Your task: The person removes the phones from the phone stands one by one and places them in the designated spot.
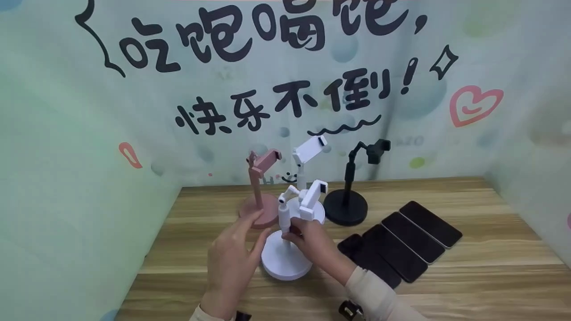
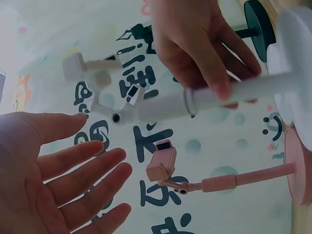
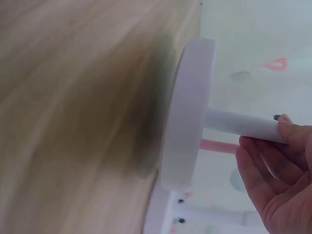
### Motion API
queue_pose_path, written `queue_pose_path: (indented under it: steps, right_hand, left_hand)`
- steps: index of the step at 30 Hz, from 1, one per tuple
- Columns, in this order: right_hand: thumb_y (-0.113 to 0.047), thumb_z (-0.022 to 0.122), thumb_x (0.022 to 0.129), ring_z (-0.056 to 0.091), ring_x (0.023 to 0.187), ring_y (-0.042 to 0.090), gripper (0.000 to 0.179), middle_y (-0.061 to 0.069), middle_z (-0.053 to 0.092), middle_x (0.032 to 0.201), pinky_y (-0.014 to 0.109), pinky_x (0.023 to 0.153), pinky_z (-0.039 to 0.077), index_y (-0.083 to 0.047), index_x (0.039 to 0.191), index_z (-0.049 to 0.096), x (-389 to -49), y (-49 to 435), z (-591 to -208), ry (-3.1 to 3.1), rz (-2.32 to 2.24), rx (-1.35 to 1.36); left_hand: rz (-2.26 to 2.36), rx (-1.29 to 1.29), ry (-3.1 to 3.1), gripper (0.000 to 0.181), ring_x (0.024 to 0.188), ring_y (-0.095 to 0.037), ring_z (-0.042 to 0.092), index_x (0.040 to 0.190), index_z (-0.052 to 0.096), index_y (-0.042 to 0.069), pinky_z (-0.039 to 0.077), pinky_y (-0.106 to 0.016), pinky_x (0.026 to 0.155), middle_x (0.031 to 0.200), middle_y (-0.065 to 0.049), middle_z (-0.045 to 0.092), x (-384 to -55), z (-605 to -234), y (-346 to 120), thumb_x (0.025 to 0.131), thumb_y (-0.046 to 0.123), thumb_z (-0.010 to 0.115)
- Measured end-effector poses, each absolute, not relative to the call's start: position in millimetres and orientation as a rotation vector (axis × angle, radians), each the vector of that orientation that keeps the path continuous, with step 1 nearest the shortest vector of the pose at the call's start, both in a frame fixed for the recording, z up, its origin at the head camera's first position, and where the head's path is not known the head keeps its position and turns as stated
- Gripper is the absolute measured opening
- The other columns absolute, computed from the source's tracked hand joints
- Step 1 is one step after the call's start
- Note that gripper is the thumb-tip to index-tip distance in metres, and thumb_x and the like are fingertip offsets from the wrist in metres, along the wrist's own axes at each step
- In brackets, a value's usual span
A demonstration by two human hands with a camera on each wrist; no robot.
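Observation:
My right hand grips the pole of a white phone stand between thumb and fingers. In the right wrist view the stand's thick round base is close over the wood, with a shadow beside it; I cannot tell if it touches. The stand's jointed arm and phone clamp point up to the right. My left hand is beside the stand, its fingers extended and apart from the pole, as the left wrist view shows. Behind stand a pink phone stand, a second white one and a black one.
Several dark phones lie overlapping on the wooden table to the right. Behind the stands hangs a printed cloth with large black characters. More cloth closes off the left side.

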State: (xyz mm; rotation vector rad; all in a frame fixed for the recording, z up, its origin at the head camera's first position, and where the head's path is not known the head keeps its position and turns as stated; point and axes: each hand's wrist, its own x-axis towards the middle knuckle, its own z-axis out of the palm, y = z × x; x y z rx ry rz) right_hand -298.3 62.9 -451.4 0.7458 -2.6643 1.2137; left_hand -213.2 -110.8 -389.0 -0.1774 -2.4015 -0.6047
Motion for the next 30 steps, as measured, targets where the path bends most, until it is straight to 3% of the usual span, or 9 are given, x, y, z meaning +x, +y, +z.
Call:
queue_pose_path:
  steps: [5, 18, 26, 30]
  right_hand:
    - [-0.017, 0.069, 0.093, 0.071, 0.101, 0.021, 0.016, 0.011, 0.073, 0.107, 0.039, 0.088, 0.060, -0.008, 0.105, 0.069, -296.5, 87.5, -441.4, -2.643, 1.189, 0.687]
    - [-0.015, 0.072, 0.091, 0.070, 0.087, 0.018, 0.009, 0.008, 0.075, 0.094, 0.039, 0.081, 0.060, -0.008, 0.097, 0.070, -303.1, 149.4, -427.1, -2.642, 1.105, 0.431]
    - [-0.011, 0.068, 0.093, 0.072, 0.094, 0.027, 0.016, 0.015, 0.075, 0.099, 0.047, 0.086, 0.059, -0.001, 0.106, 0.069, -312.7, 183.6, -425.9, -2.574, 1.118, 0.429]
    - [-0.009, 0.067, 0.094, 0.072, 0.100, 0.032, 0.018, 0.018, 0.075, 0.104, 0.050, 0.091, 0.058, 0.000, 0.110, 0.069, -317.9, 199.2, -424.9, -2.579, 1.132, 0.367]
  left_hand:
    - [-0.568, -0.193, -2.358, 0.035, 0.093, -0.022, 0.074, 0.119, 0.071, 0.021, 0.060, -0.042, 0.073, 0.106, -0.001, 0.077, -217.2, -391.7, -113.4, 0.086, 0.029, 0.079]
    - [-0.551, -0.180, -2.416, 0.033, 0.094, -0.023, 0.073, 0.117, 0.072, 0.021, 0.060, -0.042, 0.076, 0.106, -0.002, 0.076, -221.2, -395.7, -109.4, 0.086, 0.030, 0.078]
    - [-0.542, -0.214, -2.426, 0.030, 0.096, -0.023, 0.072, 0.114, 0.073, 0.017, 0.060, -0.041, 0.080, 0.107, -0.002, 0.076, -223.3, -398.9, -104.9, 0.087, 0.032, 0.077]
    - [-0.514, -0.242, -2.412, 0.027, 0.090, -0.023, 0.073, 0.109, 0.074, 0.015, 0.060, -0.041, 0.074, 0.101, -0.002, 0.076, -223.8, -400.4, -102.6, 0.086, 0.029, 0.078]
